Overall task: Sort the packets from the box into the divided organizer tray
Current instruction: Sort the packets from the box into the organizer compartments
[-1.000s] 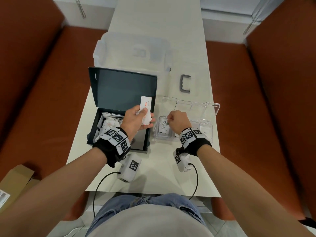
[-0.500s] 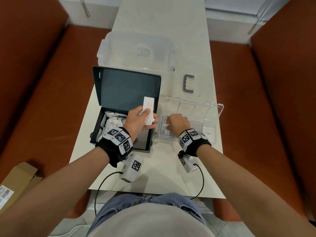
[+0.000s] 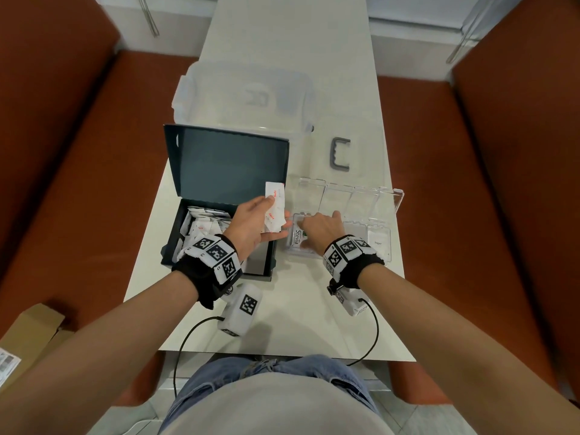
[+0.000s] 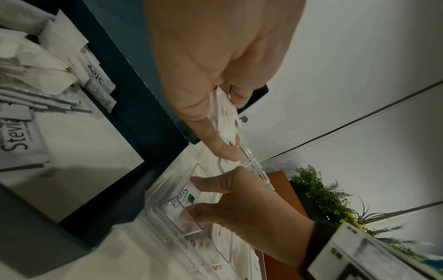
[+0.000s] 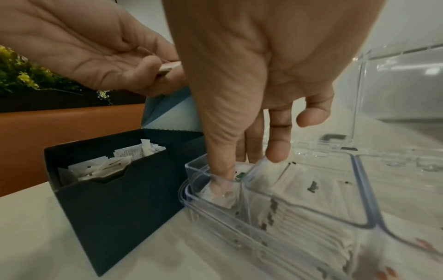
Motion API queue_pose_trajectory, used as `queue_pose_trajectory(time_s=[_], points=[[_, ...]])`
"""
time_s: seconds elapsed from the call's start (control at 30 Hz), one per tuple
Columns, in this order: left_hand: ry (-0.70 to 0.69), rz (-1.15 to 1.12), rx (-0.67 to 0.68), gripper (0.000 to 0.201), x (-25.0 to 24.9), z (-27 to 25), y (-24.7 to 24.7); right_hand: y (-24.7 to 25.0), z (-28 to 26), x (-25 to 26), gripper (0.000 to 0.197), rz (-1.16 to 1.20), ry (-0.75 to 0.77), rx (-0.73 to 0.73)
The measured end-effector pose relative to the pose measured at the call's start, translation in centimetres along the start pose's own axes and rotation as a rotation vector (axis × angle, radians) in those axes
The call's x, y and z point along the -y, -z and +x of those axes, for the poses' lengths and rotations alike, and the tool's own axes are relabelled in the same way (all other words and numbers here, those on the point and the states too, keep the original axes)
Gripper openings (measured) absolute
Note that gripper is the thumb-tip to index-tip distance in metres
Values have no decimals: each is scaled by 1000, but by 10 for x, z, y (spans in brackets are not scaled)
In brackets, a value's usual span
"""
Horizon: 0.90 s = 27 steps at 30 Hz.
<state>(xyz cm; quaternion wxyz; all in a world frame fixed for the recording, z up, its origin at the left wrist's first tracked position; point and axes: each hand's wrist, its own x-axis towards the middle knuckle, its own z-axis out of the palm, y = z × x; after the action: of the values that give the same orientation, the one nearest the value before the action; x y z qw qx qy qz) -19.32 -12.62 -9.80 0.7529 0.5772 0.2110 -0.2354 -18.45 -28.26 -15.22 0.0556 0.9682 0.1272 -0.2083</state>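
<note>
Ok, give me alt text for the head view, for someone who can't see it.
The right hand tucks a Stevia packet into the clear tray, while the left hand holds red-printed packets above the open dark box.

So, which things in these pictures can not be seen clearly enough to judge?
- Head view: the right hand covers part of the Stevia packet and the tray compartment beside it.
- Head view: the red print on the packets in the left hand is too small to read.
- Right wrist view: packet labels in the tray are blurred.
- Head view: the left wrist hides part of the dark box.
</note>
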Motion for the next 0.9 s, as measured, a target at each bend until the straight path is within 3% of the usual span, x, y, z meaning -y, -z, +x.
queue_pose_trajectory(time_s=[0.13, 0.47, 0.67, 0.8, 0.9], points=[[2, 2, 40, 18, 1, -1, -2, 2, -8, -4, 25, 28, 19, -37], [-22, 59, 75, 22, 2, 0, -12, 6, -18, -10, 35, 79, 68, 64], [-30, 72, 75, 21, 5, 0, -14, 5, -17, -10, 22, 108, 62, -17], [-28, 92, 83, 22, 7, -1, -15, 12, -19, -13, 31, 182, 72, -57], [-36, 119, 104, 23, 8, 0, -16, 29, -23, -26, 32, 479, 13, -191]])
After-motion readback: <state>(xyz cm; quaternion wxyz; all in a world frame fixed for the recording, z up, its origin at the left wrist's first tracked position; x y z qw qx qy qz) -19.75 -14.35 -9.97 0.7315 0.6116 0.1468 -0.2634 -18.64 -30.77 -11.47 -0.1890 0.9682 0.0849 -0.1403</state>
